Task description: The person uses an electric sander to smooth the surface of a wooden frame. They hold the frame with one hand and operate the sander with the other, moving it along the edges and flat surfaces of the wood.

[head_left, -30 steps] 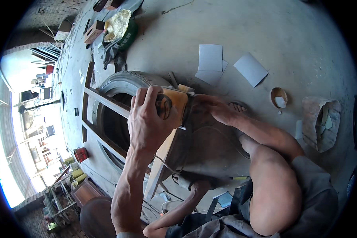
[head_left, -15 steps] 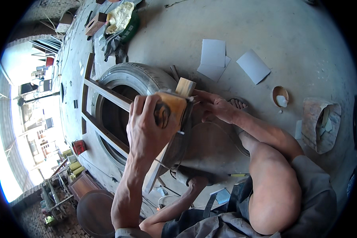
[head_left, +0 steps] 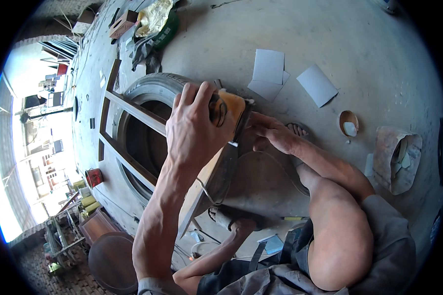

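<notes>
Head view: looking down at a person sitting on a concrete floor (head_left: 379, 44), working over a wooden board.
Left hand (head_left: 194, 130): fingers are closing around an orange sanding block (head_left: 230, 104), pressing it onto the board's far end.
Right hand (head_left: 273, 133): fingers are lying spread and flat, bracing just beside the block.
Wooden board (head_left: 206, 184): running edge-up from near the knees toward the block, lying over a car tyre (head_left: 152, 88).
Tyre: a wooden frame (head_left: 133, 110) is lying across it.
Nearby: sheets of paper (head_left: 268, 66) are lying on the floor, beyond the hands.
</notes>
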Demonstrator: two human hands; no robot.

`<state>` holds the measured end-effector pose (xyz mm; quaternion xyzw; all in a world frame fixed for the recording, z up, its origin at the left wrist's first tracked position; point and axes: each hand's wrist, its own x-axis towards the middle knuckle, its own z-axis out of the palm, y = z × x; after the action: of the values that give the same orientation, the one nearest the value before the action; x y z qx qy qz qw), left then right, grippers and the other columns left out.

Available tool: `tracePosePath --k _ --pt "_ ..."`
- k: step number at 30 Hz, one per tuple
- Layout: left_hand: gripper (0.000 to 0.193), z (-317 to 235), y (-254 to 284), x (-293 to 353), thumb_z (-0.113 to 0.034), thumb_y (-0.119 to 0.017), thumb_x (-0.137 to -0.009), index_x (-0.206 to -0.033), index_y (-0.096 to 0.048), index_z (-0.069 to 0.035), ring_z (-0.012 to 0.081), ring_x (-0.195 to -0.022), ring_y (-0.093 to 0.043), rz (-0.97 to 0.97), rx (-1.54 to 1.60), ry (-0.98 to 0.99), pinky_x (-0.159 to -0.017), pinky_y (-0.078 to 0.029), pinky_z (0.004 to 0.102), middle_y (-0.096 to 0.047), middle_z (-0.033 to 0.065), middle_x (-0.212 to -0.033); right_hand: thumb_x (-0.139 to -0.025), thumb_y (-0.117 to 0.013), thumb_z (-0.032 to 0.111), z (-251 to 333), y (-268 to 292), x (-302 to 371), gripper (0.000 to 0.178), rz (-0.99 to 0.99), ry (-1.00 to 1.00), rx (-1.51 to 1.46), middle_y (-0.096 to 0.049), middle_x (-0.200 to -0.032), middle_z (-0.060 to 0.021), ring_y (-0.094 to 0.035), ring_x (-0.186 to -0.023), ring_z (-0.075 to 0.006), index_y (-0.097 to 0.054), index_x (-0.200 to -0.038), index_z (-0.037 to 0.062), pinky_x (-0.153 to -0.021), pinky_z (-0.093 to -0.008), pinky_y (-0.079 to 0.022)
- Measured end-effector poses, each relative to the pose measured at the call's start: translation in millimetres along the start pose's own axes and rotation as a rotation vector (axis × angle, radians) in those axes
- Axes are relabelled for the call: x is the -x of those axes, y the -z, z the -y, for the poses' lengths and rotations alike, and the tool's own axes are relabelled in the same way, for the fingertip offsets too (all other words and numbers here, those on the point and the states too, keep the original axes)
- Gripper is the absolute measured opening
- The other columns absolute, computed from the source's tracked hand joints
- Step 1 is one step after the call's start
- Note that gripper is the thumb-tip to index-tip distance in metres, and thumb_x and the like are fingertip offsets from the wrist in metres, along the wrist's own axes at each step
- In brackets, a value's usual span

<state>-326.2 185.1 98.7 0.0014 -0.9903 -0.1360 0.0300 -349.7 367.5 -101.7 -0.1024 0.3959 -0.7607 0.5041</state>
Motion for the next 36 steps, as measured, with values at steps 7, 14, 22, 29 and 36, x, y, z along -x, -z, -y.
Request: tracePosePath --k 7,14,22,29,36 --pt "0.041 -1.7 2.1 3.5 -0.017 -0.079 -0.078 -0.114 -0.065 -0.006 0.0375 -0.100 -0.066 0.001 0.030 0.013 -0.084 -0.057 0.0468 -0.063 0.0151 -0.107 -0.111 -0.044 0.006 1.2 -1.0 0.8 0.053 -0.020 -0.026 0.000 -0.059 -0.149 -0.0065 -0.063 -0.127 -0.0192 -0.038 -0.163 0.0130 -0.080 -0.0330 -0.063" --pt "0.038 -8.8 -1.4 -22.6 -0.019 -0.078 -0.079 -0.113 -0.065 -0.008 0.0391 -0.101 -0.065 0.029 0.032 0.041 -0.082 -0.057 0.0487 -0.063 0.0155 -0.106 -0.112 -0.046 0.009 4.8 -1.6 1.5 0.056 0.013 -0.017 0.048 -0.056 -0.154 -0.0083 -0.064 -0.127 -0.0206 -0.033 -0.166 0.0148 -0.081 -0.0342 -0.064" --pt "0.042 -3.9 2.0 15.1 -0.019 -0.079 -0.077 -0.115 -0.065 -0.008 0.0383 -0.103 -0.064 0.016 0.008 0.065 -0.082 -0.057 0.0476 -0.062 0.0147 -0.106 -0.112 -0.048 0.013 -4.6 3.6 0.8 0.056 0.026 0.012 -0.004 -0.054 -0.155 -0.0085 -0.063 -0.127 -0.0197 -0.032 -0.166 0.0135 -0.079 -0.0335 -0.064" --pt "0.037 -19.6 -9.6 8.1 -0.022 -0.079 -0.080 -0.111 -0.065 -0.009 0.0382 -0.103 -0.066 -0.049 0.003 0.074 -0.084 -0.056 0.0488 -0.064 0.0135 -0.109 -0.111 -0.051 0.022 -5.8 12.7 9.4 0.053 -0.232 -0.037 0.155 -0.055 -0.151 -0.0119 -0.060 -0.130 -0.0210 -0.040 -0.160 0.0068 -0.080 -0.0357 -0.065" --pt "0.045 -10.1 4.3 59.9 -0.038 -0.074 -0.090 -0.120 -0.063 -0.007 0.0387 -0.111 -0.062 -0.037 0.045 0.439 -0.093 -0.053 0.0495 -0.063 0.0173 -0.114 -0.096 -0.074 0.022 98.9 -73.8 68.5 0.080 -0.129 0.029 0.647 -0.047 -0.156 -0.0228 -0.051 -0.142 -0.0345 -0.032 -0.161 0.0020 -0.097 -0.0392 -0.062"
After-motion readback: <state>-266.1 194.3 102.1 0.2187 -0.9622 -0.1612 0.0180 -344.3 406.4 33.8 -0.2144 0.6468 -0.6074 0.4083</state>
